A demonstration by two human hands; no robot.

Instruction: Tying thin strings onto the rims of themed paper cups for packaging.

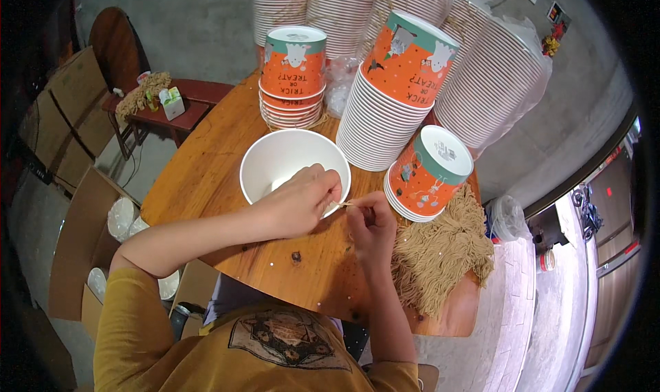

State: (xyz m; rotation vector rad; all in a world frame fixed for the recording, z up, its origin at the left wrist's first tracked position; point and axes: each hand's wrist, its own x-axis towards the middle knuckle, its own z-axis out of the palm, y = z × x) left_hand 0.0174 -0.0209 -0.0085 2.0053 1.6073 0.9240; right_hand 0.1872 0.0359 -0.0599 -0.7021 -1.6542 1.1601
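Observation:
A white paper bucket [265, 161] stands on the wooden table with its open mouth up. My left hand [299, 198] reaches over its near rim, fingers closed in a pinch. Just right of the rim, my right hand [372, 228] is also pinched. A thin piece of tan cord [342, 204] runs between the fingertips of both hands; its ends are hidden. The cord passes by the bucket's near right edge. To the right of my right hand lies a thick heap of tan cords [443, 254].
Behind the bucket rise upside-down orange and green printed buckets [294, 62], a tall stack [381, 120] and a short one [430, 172]. Bagged white stacks [488, 79] line the wall. A cardboard box [79, 254] with white buckets is at left, a red bench [199, 93] beyond.

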